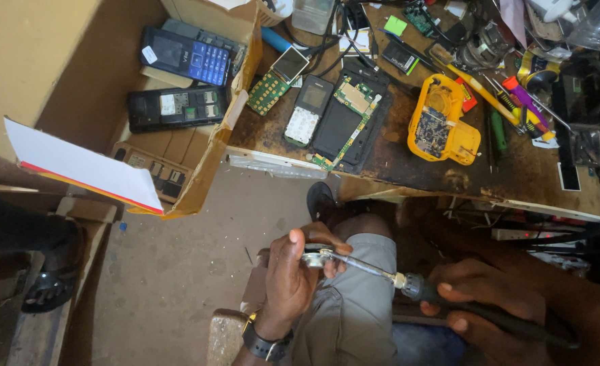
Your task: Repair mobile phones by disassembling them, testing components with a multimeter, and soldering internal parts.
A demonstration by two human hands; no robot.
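Head view — left hand (290, 274) fingers pinch small metal part (318, 257); right hand (489, 295) fingers wrapped round soldering iron (449, 298), tip touching part.

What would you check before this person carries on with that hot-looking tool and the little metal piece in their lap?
1. Left hand grips the small metal part: ok.
2. Right hand holds the soldering iron by its dark handle, away from the metal shaft: ok.
3. Iron's tip meets the part: ok, they look in contact.
4. Tip is clear of the left fingers: not ok, they sit very close.
5. Work is supported: not ok, held above the knee, not on the workbench.
6. Iron is hot: cannot tell.
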